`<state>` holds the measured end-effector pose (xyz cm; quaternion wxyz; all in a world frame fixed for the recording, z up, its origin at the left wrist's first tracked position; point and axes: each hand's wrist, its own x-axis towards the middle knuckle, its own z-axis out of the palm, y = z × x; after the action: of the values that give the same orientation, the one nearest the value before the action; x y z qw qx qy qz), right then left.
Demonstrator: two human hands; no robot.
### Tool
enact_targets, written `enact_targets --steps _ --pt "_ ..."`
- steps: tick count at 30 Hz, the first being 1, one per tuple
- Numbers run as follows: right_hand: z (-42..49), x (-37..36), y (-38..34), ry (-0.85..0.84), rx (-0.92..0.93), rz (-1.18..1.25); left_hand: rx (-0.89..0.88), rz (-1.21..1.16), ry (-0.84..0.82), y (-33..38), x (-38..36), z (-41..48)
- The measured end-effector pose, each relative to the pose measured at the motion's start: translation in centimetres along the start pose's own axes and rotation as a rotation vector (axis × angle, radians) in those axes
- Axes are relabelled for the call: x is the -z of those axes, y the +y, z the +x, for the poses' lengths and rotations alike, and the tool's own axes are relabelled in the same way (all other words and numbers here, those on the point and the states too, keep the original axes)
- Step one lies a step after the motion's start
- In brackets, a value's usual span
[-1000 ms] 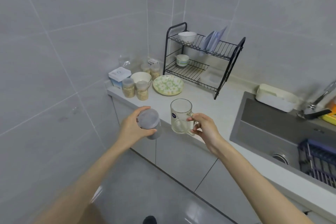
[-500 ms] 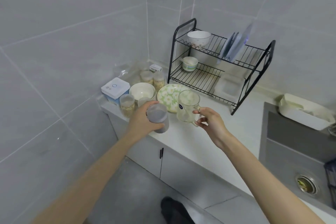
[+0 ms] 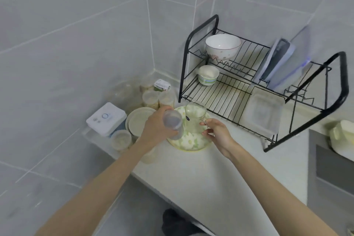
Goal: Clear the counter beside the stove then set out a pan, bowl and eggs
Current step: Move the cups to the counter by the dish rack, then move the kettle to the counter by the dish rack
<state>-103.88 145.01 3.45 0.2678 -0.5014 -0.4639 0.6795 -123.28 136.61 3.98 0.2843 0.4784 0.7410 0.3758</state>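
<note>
My left hand (image 3: 154,130) grips a small grey-lidded jar (image 3: 173,122), held over the left edge of a green flowered plate (image 3: 188,143) on the pale counter (image 3: 201,174). My right hand (image 3: 217,136) holds a clear glass mug (image 3: 195,119) by its handle, above the same plate. A white bowl (image 3: 222,46) sits on the top shelf of the black dish rack (image 3: 249,86). A smaller bowl (image 3: 208,74) sits on the lower shelf. No pan or eggs are in view.
In the corner stand several lidded jars (image 3: 151,98), a cream bowl (image 3: 138,120), a white box (image 3: 106,119) and another jar (image 3: 121,139). A clear container (image 3: 263,113) lies under the rack. Boards (image 3: 281,63) lean on the top shelf. The sink (image 3: 331,174) lies to the right.
Both hands have carried the jar and the mug forward from the counter's front edge to above the flowered plate. The view has moved closer to the corner.
</note>
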Motion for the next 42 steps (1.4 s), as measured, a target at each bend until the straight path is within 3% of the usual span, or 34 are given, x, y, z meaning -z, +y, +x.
enact_targets --steps 10,26,31,42 --pt "4.6 0.7 0.4 0.001 -0.064 -0.024 0.032 0.082 -0.107 -1.5 -2.3 5.1" --pt "4.6 1.8 0.4 0.001 -0.101 -0.035 0.026 0.139 -0.16 -1.5 -4.1 5.2" --pt "1.8 2.3 -0.2 0.119 -0.008 -0.115 0.005 0.126 -0.157 -0.3 -3.5 3.5" --pt "-11.7 3.1 0.5 0.243 0.229 -0.225 -0.277 0.011 -0.088 5.1 -1.2 -8.2"
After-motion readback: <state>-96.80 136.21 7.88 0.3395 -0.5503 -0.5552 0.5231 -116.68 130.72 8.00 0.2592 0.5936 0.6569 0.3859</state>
